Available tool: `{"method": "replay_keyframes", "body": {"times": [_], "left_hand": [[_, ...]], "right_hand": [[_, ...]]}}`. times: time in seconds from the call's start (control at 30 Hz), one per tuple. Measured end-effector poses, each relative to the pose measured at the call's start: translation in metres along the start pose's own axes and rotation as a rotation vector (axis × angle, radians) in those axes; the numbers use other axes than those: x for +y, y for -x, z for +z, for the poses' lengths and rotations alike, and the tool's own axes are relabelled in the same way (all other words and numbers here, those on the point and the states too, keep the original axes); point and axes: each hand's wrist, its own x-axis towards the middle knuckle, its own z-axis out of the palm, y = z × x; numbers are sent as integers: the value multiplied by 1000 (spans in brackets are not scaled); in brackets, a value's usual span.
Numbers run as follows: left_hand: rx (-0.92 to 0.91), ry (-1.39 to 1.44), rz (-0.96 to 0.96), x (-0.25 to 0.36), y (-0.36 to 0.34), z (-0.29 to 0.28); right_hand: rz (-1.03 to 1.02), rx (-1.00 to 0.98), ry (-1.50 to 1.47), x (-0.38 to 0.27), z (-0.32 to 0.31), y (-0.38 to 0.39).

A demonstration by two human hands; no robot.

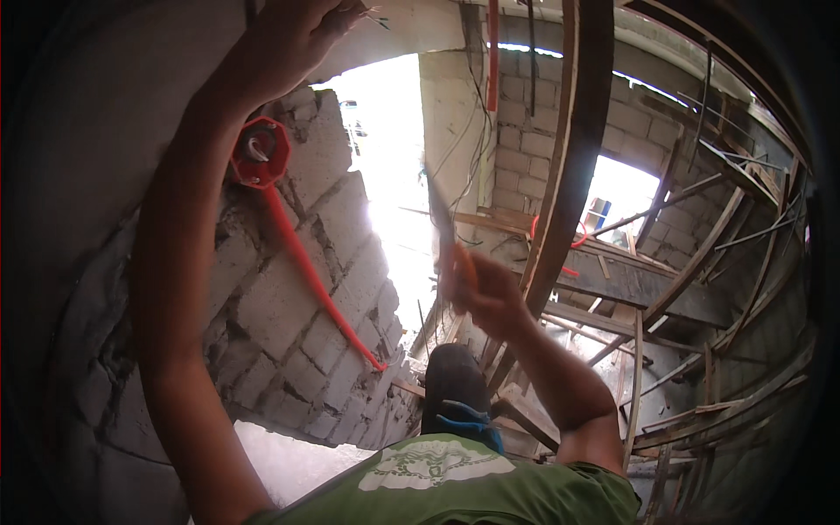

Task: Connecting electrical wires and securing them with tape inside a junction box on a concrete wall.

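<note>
My left hand [319,26] is raised at the upper edge, its fingers partly cut off by the frame and closed on thin wires [378,17] whose ends stick out to the right. Lower and to the right, my right hand [492,296] grips an orange-handled tool [466,265] with a long blade-like part pointing up; motion blurs it, so its exact kind is unclear. Beside my left forearm, a red octagonal electrical box [262,153] sits in the block wall with pale wire ends inside. From it a red flexible conduit [315,284] curves down along the wall.
Rough block wall [289,315] stands at left, next to a bright opening [389,149]. A timber post [573,149] rises right of my right hand. Wooden framing and braces [700,289] crowd the right side. Blue-handled pliers [468,416] show at my waist.
</note>
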Motion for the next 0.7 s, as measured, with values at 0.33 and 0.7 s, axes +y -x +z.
{"method": "replay_keyframes", "body": {"times": [0.33, 0.7], "left_hand": [[70, -42, -284, 3, -2, -3], [301, -164, -100, -28, 3, 36]], "right_hand": [[-399, 239, 892, -86, 22, -132], [-632, 174, 1054, -119, 24, -162]]}}
